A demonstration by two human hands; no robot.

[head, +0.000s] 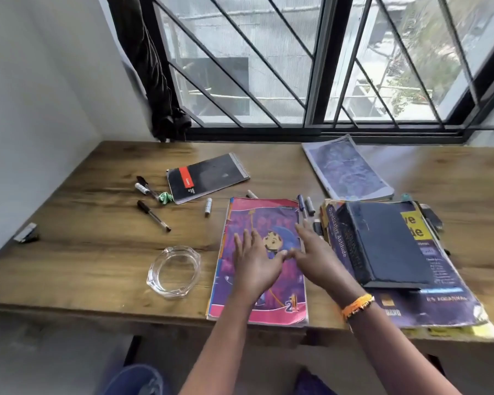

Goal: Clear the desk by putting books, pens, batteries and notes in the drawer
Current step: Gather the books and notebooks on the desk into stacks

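Both hands lie flat, fingers spread wide and holding nothing, on the pink and purple children's book (280, 223) at the near edge of the wooden counter (97, 252). The left hand (254, 259) covers the middle of the cover; the right hand (315, 258), with an orange band (357, 303) on its wrist, rests over the book's right edge, thumbs nearly touching.

Just right of the right hand sits a thick purple aptitude book (451, 300) with a dark blue book (388, 243) stacked on top. Beyond that fingertips, a few batteries and pens (305, 205) lie in the gap between the two books. Farther beyond, near the window, lies a pale patterned book (348, 169).

Left of the left hand stands a clear glass ashtray (173, 270). Beyond it lie one battery (208, 206), a black spiral notepad (208, 176) with a red label, two black pens (153, 215), another battery (141, 188) and a crumpled green note (166, 197). A small metal clip (26, 232) sits at the far left edge.
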